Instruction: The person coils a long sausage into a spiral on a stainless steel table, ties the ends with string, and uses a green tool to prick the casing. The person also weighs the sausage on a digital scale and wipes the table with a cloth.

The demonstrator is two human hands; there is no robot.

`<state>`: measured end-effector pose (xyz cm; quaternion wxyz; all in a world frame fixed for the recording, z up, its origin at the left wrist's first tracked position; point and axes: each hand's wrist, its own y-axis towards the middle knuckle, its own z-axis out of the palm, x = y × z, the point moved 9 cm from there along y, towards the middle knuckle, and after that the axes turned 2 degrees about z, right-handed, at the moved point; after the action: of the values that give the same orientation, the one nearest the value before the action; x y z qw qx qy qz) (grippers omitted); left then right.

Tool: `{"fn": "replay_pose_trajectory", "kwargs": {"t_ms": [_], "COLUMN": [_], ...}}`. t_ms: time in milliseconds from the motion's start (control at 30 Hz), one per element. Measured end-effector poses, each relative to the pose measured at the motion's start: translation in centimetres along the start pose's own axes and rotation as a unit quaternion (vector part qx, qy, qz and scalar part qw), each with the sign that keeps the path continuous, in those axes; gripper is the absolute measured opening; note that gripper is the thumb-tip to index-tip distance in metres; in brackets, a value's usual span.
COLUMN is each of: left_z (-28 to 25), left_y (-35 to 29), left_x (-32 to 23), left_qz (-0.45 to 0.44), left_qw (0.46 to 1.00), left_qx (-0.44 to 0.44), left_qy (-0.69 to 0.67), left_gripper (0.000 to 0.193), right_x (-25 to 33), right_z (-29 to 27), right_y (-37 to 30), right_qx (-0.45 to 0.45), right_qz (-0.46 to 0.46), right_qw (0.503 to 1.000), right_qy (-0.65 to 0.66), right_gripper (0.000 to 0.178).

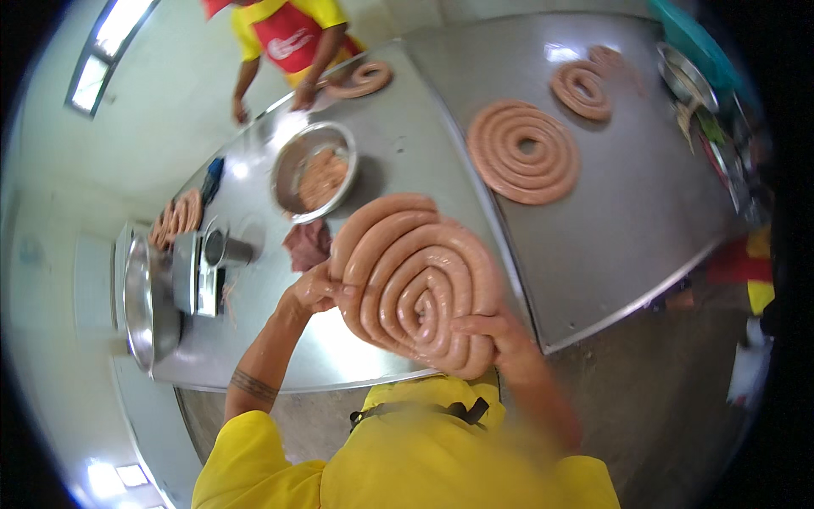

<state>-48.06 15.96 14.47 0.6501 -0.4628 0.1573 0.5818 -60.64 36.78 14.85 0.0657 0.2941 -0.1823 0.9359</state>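
Observation:
A large spiral coil of raw sausage is held up in front of me over the near edge of the steel table. My left hand grips its left rim, with the thumb on top and the other fingers mostly underneath. At its lower right side my right hand clasps the rim, thumb across the outer rings. The undersides of both hands are hidden by the coil. Just beyond my left hand lies a crumpled reddish cloth.
A steel bowl of minced meat stands past the cloth. Left are a scale, a metal jug, a large basin and more sausage. Sausage coils lie on the right table. A co-worker stands at the far side.

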Motion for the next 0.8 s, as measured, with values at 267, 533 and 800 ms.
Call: {"fn": "replay_pose_trajectory", "kwargs": {"t_ms": [267,533,800], "left_z": [-16.3,-29.1,-40.1], "left_y": [-16.4,-23.2,-25.8], "left_x": [-0.3,-4.2,8.3], "left_qz": [0.117,0.173,0.271], "left_qw": [0.981,0.908,0.845], "left_qx": [-0.151,-0.209,-0.327], "left_qy": [-0.032,0.318,0.323], "left_gripper": [0.065,0.038,0.037], "right_x": [-14.5,-18.1,-30.7], "right_z": [12.9,19.4,16.6], "right_y": [14.9,21.7,17.3], "right_qx": [0.155,0.21,0.172], "right_qz": [0.067,-0.124,-0.262], "right_qw": [0.985,0.728,0.495], "right_qy": [-0.049,-0.64,-0.81], "right_gripper": [0.058,0.042,0.047]}}
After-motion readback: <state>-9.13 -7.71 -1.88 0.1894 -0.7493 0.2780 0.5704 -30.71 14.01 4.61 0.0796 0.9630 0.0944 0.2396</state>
